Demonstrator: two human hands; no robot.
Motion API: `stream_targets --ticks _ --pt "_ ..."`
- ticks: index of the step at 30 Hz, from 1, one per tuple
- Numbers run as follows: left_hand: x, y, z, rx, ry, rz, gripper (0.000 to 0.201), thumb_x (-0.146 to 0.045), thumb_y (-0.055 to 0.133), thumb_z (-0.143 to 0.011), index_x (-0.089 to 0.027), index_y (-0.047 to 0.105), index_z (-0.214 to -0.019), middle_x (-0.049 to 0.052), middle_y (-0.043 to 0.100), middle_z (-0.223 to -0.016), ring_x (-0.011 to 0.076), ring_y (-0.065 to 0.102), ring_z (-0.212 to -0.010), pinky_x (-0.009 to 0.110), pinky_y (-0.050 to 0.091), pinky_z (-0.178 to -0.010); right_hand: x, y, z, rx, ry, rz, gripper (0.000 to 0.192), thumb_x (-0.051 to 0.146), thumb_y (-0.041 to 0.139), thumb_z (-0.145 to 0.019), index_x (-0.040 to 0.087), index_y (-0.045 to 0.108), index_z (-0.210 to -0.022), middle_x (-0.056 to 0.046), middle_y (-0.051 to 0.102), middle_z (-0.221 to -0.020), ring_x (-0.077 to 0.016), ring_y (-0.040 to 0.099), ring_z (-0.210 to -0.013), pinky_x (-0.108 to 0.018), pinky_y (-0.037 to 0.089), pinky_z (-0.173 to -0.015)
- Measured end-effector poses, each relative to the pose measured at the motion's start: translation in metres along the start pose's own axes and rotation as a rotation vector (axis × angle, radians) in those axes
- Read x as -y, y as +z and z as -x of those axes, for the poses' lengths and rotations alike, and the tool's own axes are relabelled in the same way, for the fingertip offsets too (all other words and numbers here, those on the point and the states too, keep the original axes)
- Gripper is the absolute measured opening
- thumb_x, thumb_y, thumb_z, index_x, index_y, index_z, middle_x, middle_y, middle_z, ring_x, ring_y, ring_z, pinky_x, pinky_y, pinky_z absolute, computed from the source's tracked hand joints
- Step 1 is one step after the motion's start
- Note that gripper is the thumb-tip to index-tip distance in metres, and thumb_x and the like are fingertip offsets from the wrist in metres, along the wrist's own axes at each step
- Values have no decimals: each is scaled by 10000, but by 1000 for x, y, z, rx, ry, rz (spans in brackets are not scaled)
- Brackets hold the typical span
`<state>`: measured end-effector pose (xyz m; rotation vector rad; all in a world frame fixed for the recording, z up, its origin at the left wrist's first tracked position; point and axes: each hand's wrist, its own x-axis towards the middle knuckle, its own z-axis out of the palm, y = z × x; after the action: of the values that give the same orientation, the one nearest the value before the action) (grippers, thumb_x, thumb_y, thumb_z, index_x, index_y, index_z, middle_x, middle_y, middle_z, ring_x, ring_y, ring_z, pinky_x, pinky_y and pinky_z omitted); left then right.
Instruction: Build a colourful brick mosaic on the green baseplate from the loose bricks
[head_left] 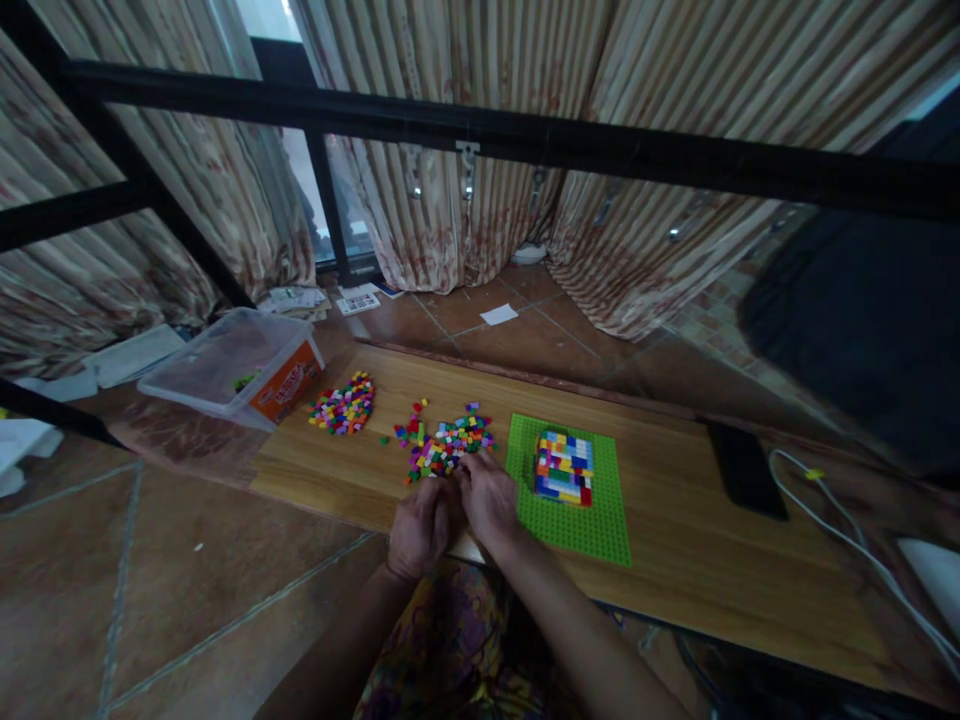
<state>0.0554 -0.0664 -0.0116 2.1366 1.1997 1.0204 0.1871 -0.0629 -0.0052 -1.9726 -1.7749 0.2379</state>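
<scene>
Small multicoloured toy bricks lie in a loose pile (457,440) on the wooden board, just beyond my hands. My left hand (418,528) is closed at the pile's near edge, its fingers curled together; whatever it may hold is hidden. Close beside it, my right hand (489,497) bends its fingers down at the bricks, closed, and I cannot make out what is between them. Right of my hands lies a green studded baseplate (585,535). On it stands a rectangular block built of mixed-colour bricks (564,468).
A second brick heap (343,405) lies farther left on the wooden board (697,550). Beyond it stands a clear plastic box (217,350) with an orange label. At the right are a black phone-like slab (745,470) and a white cable (847,530). A dark metal rail (480,135) crosses ahead.
</scene>
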Motion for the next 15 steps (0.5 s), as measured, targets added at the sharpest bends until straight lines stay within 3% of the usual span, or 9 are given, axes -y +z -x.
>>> stream_targets --ticks 3,7,11,15 --pt "1 0 0 -1 -2 -32 191 -201 344 -875 -193 534 -885 32 590 -743 146 590 -669 254 482 -633 -3 -7 8 -18 -31 -82 149 190 488 -891 212 627 -842 -45 640 -867 -176 607 -801 -265 450 -705" --pt "2 0 -2 -7 29 -60 191 -190 346 -873 -192 534 -903 36 591 -751 151 598 -678 254 486 -636 -14 -27 29 -57 20 -327 191 192 441 -911 198 627 -953 -38 668 -855 -160 632 -772 -256 475 -710" --pt "3 2 -2 -20 35 -82 180 -180 359 -870 -200 536 -900 29 596 -740 151 603 -669 250 486 -632 -36 -54 50 -142 106 -489 221 224 459 -906 212 657 -1004 -43 686 -910 -151 648 -795 -256 499 -728" --pt "5 2 -3 -14 41 -82 168 -183 381 -860 -204 539 -915 29 616 -761 150 616 -676 246 495 -638 -67 -79 55 -268 141 -491 245 256 460 -915 217 682 -1009 -68 675 -975 -171 641 -897 -298 507 -796"
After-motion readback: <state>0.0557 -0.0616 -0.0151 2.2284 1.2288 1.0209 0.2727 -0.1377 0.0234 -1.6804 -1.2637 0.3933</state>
